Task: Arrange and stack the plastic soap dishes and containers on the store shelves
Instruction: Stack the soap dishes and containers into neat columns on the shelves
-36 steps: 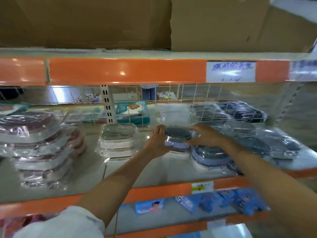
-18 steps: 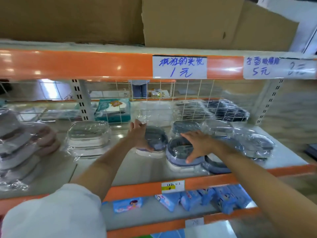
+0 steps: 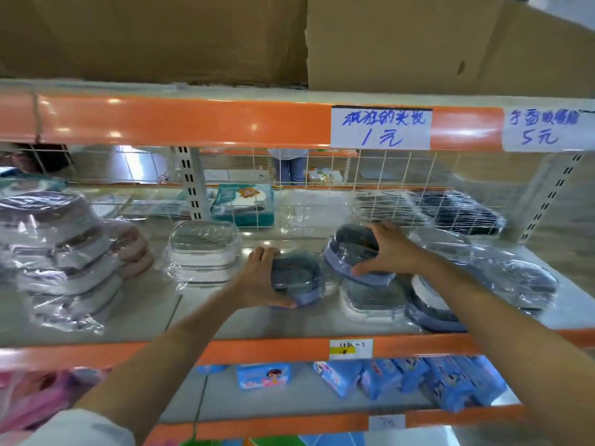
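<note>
A blue soap dish (image 3: pixel 297 278) in clear wrap sits in the middle of the shelf (image 3: pixel 206 320). The left hand (image 3: pixel 257 278) holds it by its left side, with the fingers (image 3: pixel 262 252) curled over the far edge and the thumb under the near edge. Just to its right, a second blue dish (image 3: pixel 352 252) is tilted, with its left end up high. The right hand (image 3: pixel 391 252) grips it from above, fingers spread wide over the top and thumb pressing on the near rim. Under that dish lies a clear dish with a white base (image 3: pixel 373 304), and more wrapped blue dishes (image 3: pixel 521 284) lie to the right.

To the left of the hands stands a small stack of clear dishes (image 3: pixel 204 254). Far left is a taller pile of wrapped dishes (image 3: pixel 61 259), with pink ones (image 3: pixel 135 252) beside it.

A wire grid (image 3: pixel 354 175) runs along the back of the shelf. On the orange rail above is a white price sign (image 3: pixel 381 127). Blue packs (image 3: pixel 418 381) lie on the shelf below.
</note>
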`<action>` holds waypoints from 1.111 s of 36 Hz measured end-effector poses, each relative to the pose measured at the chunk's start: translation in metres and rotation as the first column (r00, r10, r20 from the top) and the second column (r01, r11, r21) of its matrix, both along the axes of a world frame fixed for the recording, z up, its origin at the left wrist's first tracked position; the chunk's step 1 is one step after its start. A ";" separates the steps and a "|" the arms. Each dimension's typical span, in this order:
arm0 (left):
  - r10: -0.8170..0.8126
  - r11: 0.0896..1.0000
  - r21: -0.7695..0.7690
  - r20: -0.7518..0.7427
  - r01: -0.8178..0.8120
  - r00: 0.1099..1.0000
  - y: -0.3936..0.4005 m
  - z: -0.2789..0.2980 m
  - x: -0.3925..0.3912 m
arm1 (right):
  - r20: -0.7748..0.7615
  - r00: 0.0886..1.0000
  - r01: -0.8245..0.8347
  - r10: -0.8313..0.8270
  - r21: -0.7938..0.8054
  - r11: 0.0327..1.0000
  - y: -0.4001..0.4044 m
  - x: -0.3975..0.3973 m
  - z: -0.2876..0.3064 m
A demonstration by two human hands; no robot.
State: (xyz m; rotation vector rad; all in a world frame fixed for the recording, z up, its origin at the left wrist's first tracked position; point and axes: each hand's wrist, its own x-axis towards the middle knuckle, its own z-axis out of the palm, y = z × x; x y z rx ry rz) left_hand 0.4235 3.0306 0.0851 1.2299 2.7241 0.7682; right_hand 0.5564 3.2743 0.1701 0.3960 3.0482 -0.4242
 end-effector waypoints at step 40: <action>-0.048 0.958 0.287 0.231 -0.021 0.972 -0.078 -0.019 0.002 | -0.040 0.997 -0.076 0.067 -0.279 0.957 -0.083 -0.068 -0.049</action>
